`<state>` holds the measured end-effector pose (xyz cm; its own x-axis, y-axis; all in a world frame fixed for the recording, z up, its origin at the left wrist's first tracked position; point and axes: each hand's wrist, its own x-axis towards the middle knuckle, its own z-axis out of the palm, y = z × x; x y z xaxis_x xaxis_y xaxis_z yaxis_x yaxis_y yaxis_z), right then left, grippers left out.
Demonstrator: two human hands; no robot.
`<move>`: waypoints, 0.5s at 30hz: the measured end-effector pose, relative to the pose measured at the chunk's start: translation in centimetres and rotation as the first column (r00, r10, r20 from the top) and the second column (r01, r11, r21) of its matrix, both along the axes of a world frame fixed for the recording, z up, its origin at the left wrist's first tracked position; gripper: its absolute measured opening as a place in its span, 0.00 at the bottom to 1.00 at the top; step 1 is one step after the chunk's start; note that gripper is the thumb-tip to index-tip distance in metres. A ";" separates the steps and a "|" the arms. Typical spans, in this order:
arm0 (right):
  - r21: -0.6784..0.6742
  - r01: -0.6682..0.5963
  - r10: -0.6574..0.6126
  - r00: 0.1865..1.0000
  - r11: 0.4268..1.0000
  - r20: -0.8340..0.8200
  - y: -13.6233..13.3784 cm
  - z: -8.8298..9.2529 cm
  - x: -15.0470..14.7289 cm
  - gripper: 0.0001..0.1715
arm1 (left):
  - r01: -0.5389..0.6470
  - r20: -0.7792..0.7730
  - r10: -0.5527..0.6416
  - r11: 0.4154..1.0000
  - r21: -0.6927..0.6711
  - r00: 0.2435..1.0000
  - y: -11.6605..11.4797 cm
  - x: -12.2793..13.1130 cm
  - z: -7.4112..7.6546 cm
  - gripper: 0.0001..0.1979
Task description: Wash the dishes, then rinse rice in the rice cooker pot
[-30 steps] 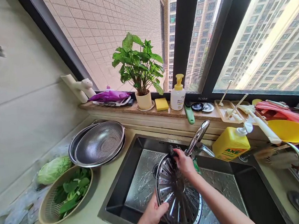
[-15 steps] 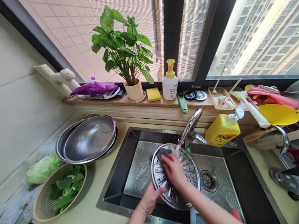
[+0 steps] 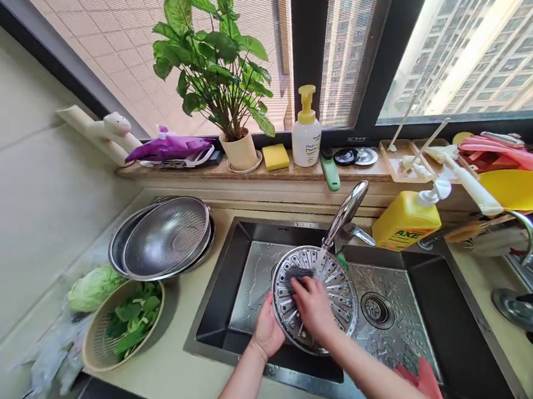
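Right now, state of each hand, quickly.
Left hand: closed, holding the edge of a perforated steel rack.
Right hand: closed on a dark scrubbing pad, pressing it against the rack.

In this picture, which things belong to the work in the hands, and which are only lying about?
In use: left hand, right hand, perforated steel plate, dark scrubbing pad.

Lying about: stacked steel colanders, basket of leafy greens, cabbage, yellow AXE bottle, yellow sponge.

bright window daylight, warped edges (image 3: 461, 36)
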<state>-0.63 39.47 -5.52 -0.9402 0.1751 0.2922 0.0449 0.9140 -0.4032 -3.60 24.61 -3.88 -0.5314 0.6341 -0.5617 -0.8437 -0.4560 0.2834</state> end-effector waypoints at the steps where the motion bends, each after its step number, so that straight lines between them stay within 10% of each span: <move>1: 0.020 -0.032 0.032 0.999 0.999 0.013 -2.3 0.8 -0.1 0.21 | -0.032 0.005 0.032 0.999 -0.010 0.999 0.2 0.0 0.3 0.24; 4: 0.067 -0.134 0.131 0.991 0.989 0.039 -5.6 1.8 2.3 0.22 | -0.097 -0.011 0.097 0.995 -0.015 0.995 0.4 -0.1 0.8 0.25; 9: 0.026 -0.350 0.349 0.936 0.936 0.041 -2.6 1.2 5.5 0.21 | -0.192 -0.097 0.191 0.981 0.001 0.977 0.7 -0.5 1.1 0.24; 15: 0.004 -0.031 0.031 0.999 1.000 -0.024 -2.1 1.9 -1.7 0.21 | -0.177 -0.106 0.178 0.984 0.014 0.978 1.1 -0.4 1.2 0.20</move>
